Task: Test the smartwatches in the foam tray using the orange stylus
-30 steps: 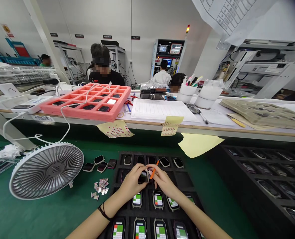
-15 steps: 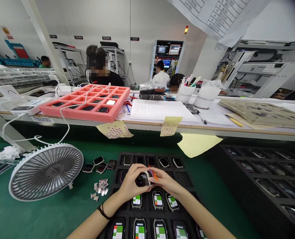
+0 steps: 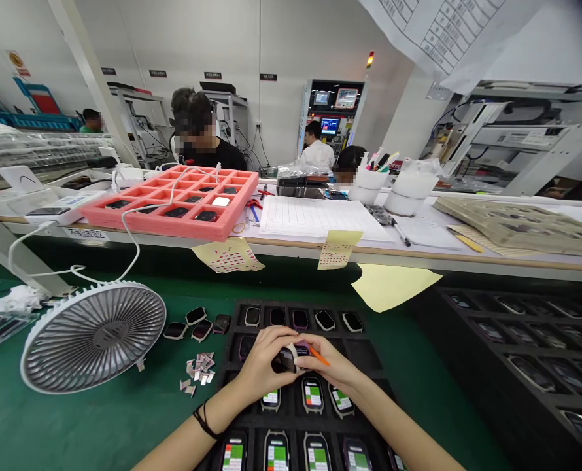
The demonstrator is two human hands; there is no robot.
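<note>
Green bench mat [image 3: 70, 432]: smartwatch [image 3: 286, 359] pinched between two hands

Over a black foam tray [image 3: 235, 313], the left hand [image 3: 260, 364] and right hand [image 3: 326, 366] close in a narrow grip on the dark smartwatch, which sits just above the tray's lower rows, a pale strip showing across it. The right hand's fingers also seem to pin an orange stick [image 3: 319, 356] beside the case (its tip is hidden, so what it touches can't be told). The watch should handle as a light, stiff piece, its glass face slippery and easily scratched, so the case edges look like the place to hold it. Below the hands, watches with green-and-red screens [image 3: 312, 394] sit in the tray's pockets. Further left on the mat lie loose dark watches [image 3: 201, 330], paper label scraps [image 3: 197, 374] and a desk fan [image 3: 93, 337].
</note>
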